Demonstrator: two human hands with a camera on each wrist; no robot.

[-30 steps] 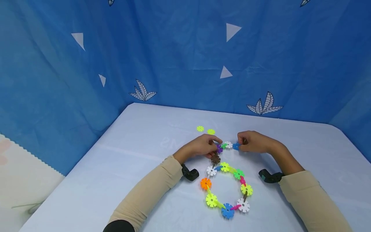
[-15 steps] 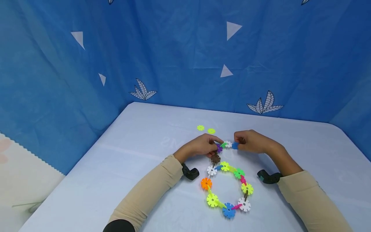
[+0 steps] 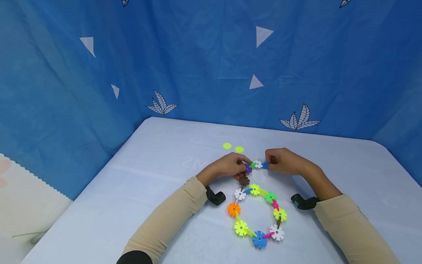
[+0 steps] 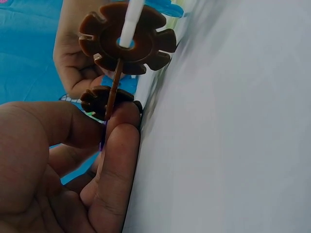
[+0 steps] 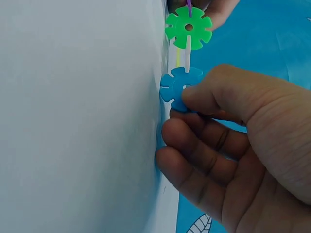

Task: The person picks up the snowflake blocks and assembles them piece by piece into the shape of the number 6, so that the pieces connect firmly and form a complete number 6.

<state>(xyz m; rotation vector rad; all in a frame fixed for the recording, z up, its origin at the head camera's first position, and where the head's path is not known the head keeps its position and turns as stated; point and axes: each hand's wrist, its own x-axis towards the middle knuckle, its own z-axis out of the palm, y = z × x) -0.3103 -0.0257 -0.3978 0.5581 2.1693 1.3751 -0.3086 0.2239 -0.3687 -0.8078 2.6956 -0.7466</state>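
Slotted, flower-shaped plastic discs are linked into a chain. My left hand [image 3: 229,165] pinches it by a purple disc [image 4: 103,137], mostly hidden by the fingers; brown discs [image 4: 97,39] join on beside it. At the chain's far end, my right hand [image 3: 286,161] holds a blue disc [image 5: 171,88] between thumb and index finger, the other fingers loosely curled. A green disc [image 5: 177,24] and a white disc [image 3: 258,164] link the two hands' sections. Nearer the body, the chain runs into a multicoloured ring on the table, with an orange disc [image 3: 234,209] on its left.
Two loose yellow discs [image 3: 227,146] lie on the white table [image 3: 158,161] beyond the left hand. A blue curtain [image 3: 204,66] stands behind the table. Black wrist-worn devices [image 3: 215,198] sit below both hands.
My right hand has shifted slightly left with the blue disc, bringing it closer to the left hand. The left hand and the ring stay practically where they were.
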